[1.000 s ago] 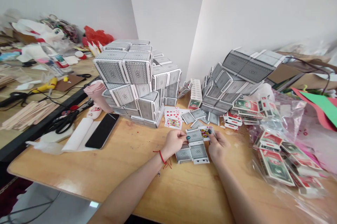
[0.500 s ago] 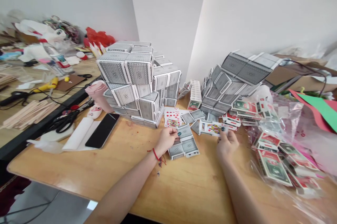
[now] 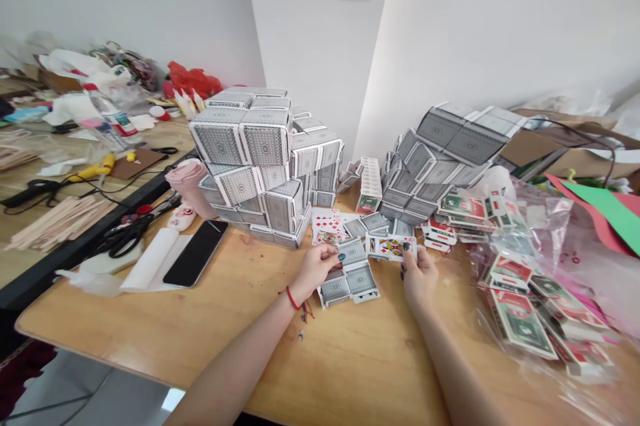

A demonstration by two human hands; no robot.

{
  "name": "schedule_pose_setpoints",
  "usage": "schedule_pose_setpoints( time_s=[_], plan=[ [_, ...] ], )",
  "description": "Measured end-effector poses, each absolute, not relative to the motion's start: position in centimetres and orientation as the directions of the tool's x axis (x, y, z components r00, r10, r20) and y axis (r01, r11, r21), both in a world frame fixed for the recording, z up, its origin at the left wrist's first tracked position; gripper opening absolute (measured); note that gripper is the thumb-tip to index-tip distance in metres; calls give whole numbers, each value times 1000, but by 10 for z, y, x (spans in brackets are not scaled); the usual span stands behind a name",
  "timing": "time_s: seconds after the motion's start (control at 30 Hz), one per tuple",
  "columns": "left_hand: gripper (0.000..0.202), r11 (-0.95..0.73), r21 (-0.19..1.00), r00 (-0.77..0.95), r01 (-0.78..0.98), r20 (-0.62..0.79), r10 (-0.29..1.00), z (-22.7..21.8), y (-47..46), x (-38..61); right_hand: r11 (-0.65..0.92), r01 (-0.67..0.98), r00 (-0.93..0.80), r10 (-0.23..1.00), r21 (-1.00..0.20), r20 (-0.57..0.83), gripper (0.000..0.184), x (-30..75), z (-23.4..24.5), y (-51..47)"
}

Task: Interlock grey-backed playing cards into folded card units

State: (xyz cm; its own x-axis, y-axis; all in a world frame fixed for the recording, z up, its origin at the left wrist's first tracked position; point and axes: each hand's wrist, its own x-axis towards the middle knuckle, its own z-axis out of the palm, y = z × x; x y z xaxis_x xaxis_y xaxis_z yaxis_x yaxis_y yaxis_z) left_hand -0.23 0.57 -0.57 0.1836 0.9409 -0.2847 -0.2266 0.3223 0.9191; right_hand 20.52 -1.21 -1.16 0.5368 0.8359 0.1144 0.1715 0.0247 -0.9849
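Card panel of grey-backed cards [image 3: 360, 277]: sitting edge to edge near the middle of the worktop [image 3: 225, 339], well in from the near edge; whether resting flat or lifted slightly, cannot tell. Left hand [image 3: 317, 266]: grasping the upper left part of the panel, thumb pressing from above; wearing a red cord [image 3: 293, 298] at the wrist. Right hand [image 3: 420, 273]: pinching the right end of a court card [image 3: 385, 248], face up, between thumb and fingers, just beside the panel's upper right. Face-up cards [image 3: 327, 219]: lying beyond the panel, toward the far edge. Left card structure [image 3: 265, 143] and right card structure [image 3: 435, 159]: standing toward the far edge, apart from each other. Card boxes, red and green [image 3: 525, 329]: lying among clear plastic toward the right. Phone [image 3: 195, 253]: lying toward the left edge, screen up. Scissors [image 3: 129, 236]: lying close to the left edge, near a white roll [image 3: 153, 256].
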Motion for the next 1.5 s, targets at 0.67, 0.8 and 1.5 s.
schedule_pose_setpoints(
  time_s=[0.67, 0.8, 1.5],
  plan=[
    [20, 454, 820, 234, -350, -393, 890, 0, 7, -5, 32, 103, 128, 991, -994, 45, 31, 177, -10, -20],
    [18, 413, 862, 194, -293, -369, 909, -3, 4, 1, -54, 23, 129, 990, -998, -50, 29, 177, -10, -21],
    [29, 339, 900, 166, -274, -303, 939, 0, 12, -15, 7, -65, 321, 947, -998, -14, 40, 188, -1, -18]
  ],
)
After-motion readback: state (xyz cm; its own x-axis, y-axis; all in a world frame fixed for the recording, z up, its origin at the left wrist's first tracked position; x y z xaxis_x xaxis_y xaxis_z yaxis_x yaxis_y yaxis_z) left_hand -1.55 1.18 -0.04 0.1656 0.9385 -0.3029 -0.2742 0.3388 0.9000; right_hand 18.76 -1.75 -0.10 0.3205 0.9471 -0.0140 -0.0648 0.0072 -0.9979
